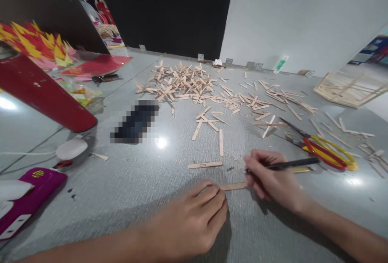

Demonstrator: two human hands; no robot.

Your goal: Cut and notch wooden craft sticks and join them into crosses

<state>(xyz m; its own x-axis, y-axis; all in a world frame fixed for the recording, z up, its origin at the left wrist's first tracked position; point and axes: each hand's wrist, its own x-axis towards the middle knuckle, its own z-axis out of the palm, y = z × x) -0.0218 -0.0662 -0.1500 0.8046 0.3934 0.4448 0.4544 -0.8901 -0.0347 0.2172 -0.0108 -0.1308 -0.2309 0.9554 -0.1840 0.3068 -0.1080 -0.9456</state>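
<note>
A wooden craft stick [234,186] lies crosswise on the grey table, between my two hands. The fingers of my left hand [197,218] are closed over its left end and hide it. In my right hand [274,178] a black pen [303,163] is pinched, its tip close above the stick's right end; the hand covers that end. Just beyond lies another craft stick [205,165] with a small rectangle drawn on it. Farther off, an upright-lying stick [221,142] also bears pencil-like marks.
A heap of craft sticks [184,81] spreads across the back. Scissors with red and yellow handles [330,152] lie at right, near a wooden stick frame [348,89]. To the left are a blurred-out dark object [136,121], a red tube [45,89] and a purple power strip [39,192].
</note>
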